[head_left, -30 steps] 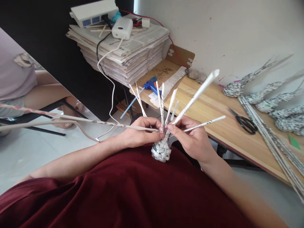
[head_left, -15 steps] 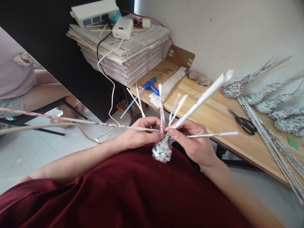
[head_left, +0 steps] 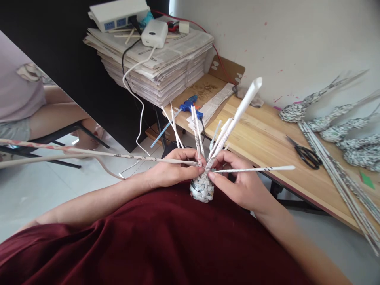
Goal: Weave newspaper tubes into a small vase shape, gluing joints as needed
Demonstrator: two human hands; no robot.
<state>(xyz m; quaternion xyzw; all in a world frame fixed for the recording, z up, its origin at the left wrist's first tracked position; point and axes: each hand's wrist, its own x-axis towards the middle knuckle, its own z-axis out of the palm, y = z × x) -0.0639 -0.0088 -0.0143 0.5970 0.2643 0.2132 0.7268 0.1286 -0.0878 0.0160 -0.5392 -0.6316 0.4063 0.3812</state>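
A small woven newspaper piece (head_left: 202, 189) rests against my dark red shirt, its rounded end down and several rolled paper strips fanning up from its neck. My left hand (head_left: 175, 168) is closed around the left side of the neck, thumb in front, with a long paper strip (head_left: 130, 157) running out leftward beneath the fingers. At the right of the neck my right hand (head_left: 237, 178) pinches, thumb low and index finger behind the strips. A thick white paper tube (head_left: 242, 105) rises up and right there, and a thinner strip (head_left: 267, 169) sticks out rightward over the hand.
The wooden table (head_left: 261, 130) holds black scissors (head_left: 305, 152), long paper rods (head_left: 335, 178), several woven pieces (head_left: 292, 113) and a blue glue gun (head_left: 190, 105). A newspaper stack (head_left: 154, 75) bears a power strip (head_left: 118, 18). Another person (head_left: 20, 87) sits at the left.
The thick tube swung rightward, then back more upright. My right thumb has shifted off its base, lower on the neck. My left hand stays nearly still.
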